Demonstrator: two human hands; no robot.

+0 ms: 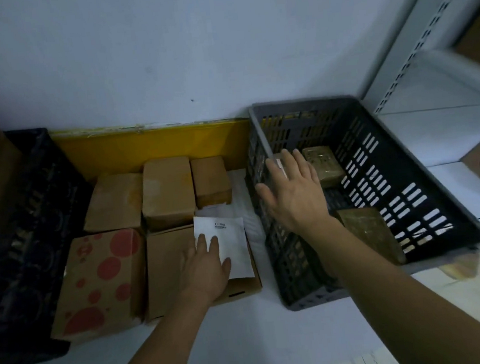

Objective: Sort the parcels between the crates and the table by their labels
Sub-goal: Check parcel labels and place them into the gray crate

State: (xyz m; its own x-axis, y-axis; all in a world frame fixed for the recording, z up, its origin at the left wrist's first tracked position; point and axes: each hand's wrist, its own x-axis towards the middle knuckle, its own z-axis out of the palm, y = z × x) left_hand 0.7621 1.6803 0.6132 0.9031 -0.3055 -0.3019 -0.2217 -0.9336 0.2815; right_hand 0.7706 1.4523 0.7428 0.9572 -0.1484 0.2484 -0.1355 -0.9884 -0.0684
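Left hand (204, 269) lies flat, fingers relaxed and straight, fingertips resting on the white label (230, 241) atop a flat box (170, 264) on the table (218, 339), between the two crates. Right hand (291, 190) is spread wide, holding nothing, hovering over the near wall of the grey crate (380, 186), where wrapped parcels (323, 165) lie. More parcels sit beside the black crate (19, 247).

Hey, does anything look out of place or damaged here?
One oddity: the grey crate sits tilted, its far end raised. The white label under the left hand lies askew on its flat box.
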